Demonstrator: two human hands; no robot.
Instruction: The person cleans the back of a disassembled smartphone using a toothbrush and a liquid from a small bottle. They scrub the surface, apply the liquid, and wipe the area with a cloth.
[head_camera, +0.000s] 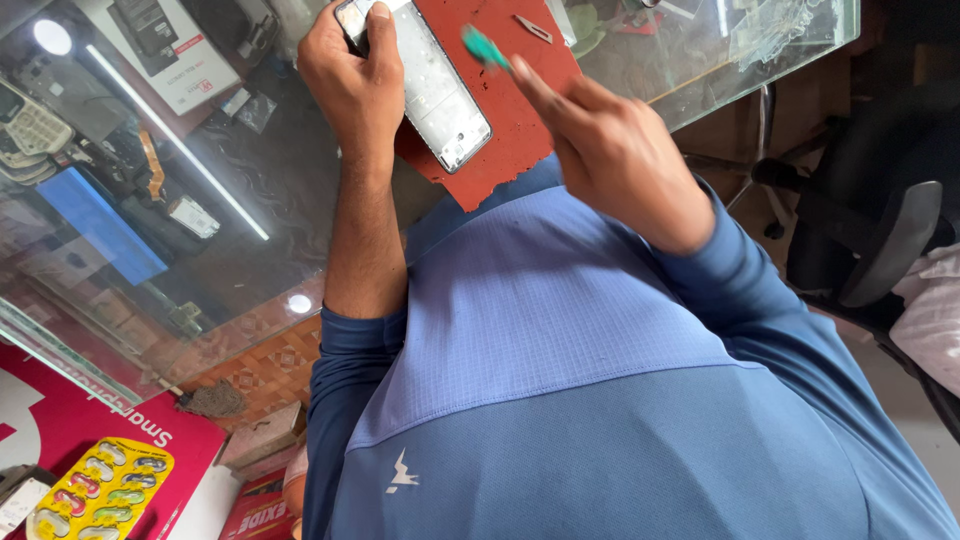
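At the far left a blue box (98, 222) shows under the glass surface (250, 180). At about eleven o'clock the left hand (350, 85) has its fingers closed around the top of a phone frame (440, 95), which lies on a red mat (515, 120). At one o'clock the right hand (610, 150) pinches a green tool (485, 47) over the phone frame. A dark chair (870, 200) stands at three o'clock.

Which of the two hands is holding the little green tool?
The right hand pinches the green tool in its fingers over the red mat. The left hand grips the opened phone instead.
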